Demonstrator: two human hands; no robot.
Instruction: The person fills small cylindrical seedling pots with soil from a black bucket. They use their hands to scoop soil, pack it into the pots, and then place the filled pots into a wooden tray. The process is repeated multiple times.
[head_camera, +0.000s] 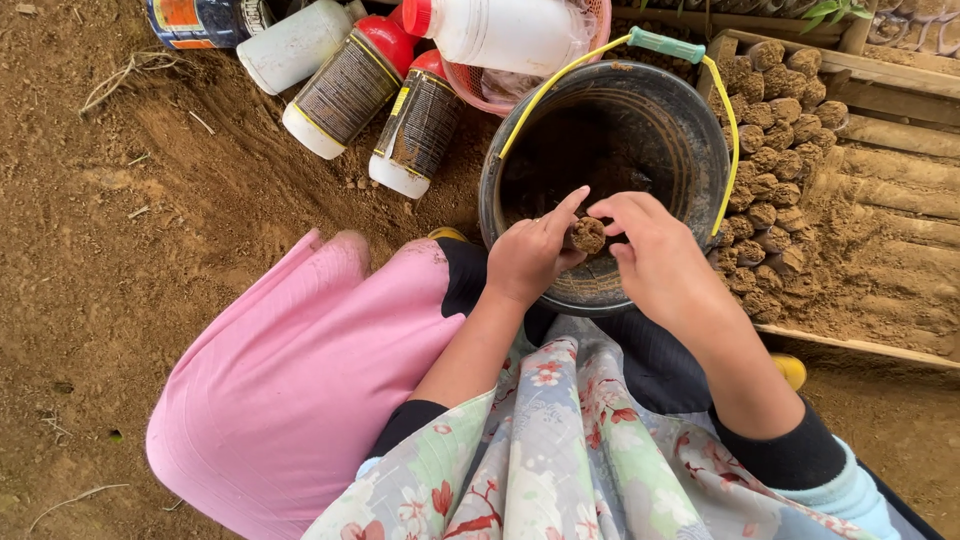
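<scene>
Both hands meet over the near rim of a dark bucket (690, 130) with a yellow handle. My left hand (528, 258) and my right hand (655, 262) together pinch a small round plug of brown soil (587, 236) between their fingertips. Dark soil fills the bucket's bottom. Just right of the bucket, a wooden tray (880, 72) holds rows of similar small soil plugs (765, 160) stacked along its left side.
Several white bottles with red caps (350, 90) lie on the bare earth behind the bucket, with a pink basin (480, 92) under one. A pink cloth (300, 390) covers my left knee. Loose brown soil spreads across the tray's right part (880, 250).
</scene>
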